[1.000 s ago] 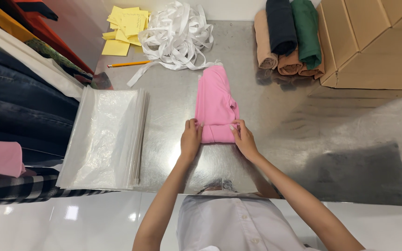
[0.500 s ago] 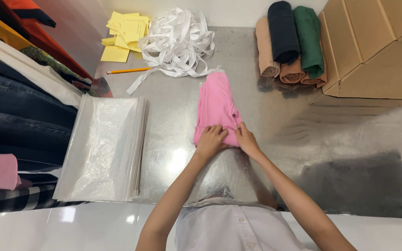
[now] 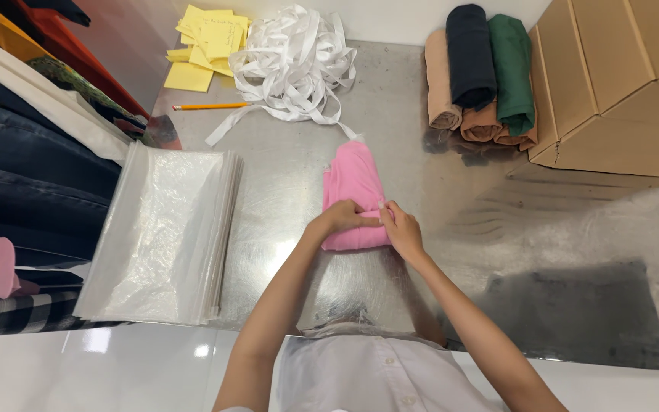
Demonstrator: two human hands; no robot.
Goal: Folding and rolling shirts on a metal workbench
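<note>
Pink garment [image 3: 354, 183] lying half-rolled mid-desk [image 3: 284, 191], being pressed at its near rolled end by both hands: left hand [image 3: 339, 217] and right hand [image 3: 401, 229], fingers curled, gripping fabric.

Both bare forearms reach forward from the near edge of the table, converging toward its middle. The left arm runs up and slightly to the right, its wrist bent so the left hand [image 3: 339, 217] lies palm down, fingers [image 3: 365, 214] curled and pointing right, pressing down. The right arm comes in from the lower right at a steeper slant. The right hand [image 3: 402, 231] sits just beside the left, back upward, its fingers [image 3: 385, 207] bent and pinching close to the left fingertips. The two hands almost touch at the fingertips.
</note>
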